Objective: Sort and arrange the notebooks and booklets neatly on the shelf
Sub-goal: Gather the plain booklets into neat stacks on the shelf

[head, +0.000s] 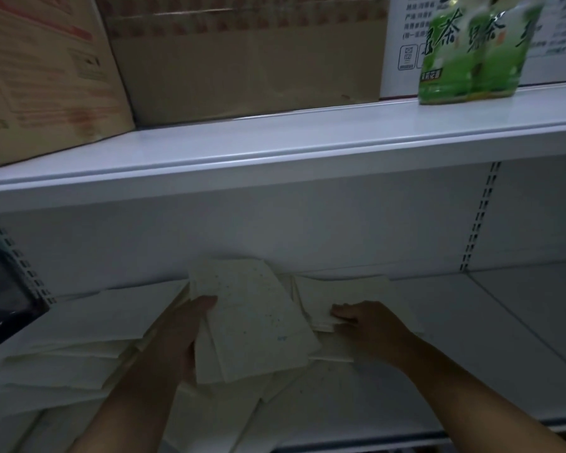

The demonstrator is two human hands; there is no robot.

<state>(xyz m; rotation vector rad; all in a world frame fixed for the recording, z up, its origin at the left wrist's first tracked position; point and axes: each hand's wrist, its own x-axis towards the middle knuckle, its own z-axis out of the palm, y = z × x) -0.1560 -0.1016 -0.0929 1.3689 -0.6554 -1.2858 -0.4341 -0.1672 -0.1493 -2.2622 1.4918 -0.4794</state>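
White painted metal makes up the shelf [471,322] you are working in: smooth flat boards, a plain back panel and slotted uprights, all dim under the upper board [275,148]. On that upper board stand matte brown cardboard boxes [242,67] and, to the right, a glossy green pack of tea bottles [471,57].

Thin, pale, rectangular loose booklets [79,348] lie fanned and overlapping across the left and front of the lower board, at mixed angles.

Near the middle, your left hand [180,335] grips the held booklets [252,318], a thin cream stack with a faintly speckled cover. Your thumb lies on top and your fingers are underneath. Its long axis runs front to back, with the far end leaning a little left and raised off the mess below.

Just beside it on the right, a small flat pile [347,289] lies against the back panel. Your right hand [370,325] rests on the pile, with its fingers curled round the near left edge.
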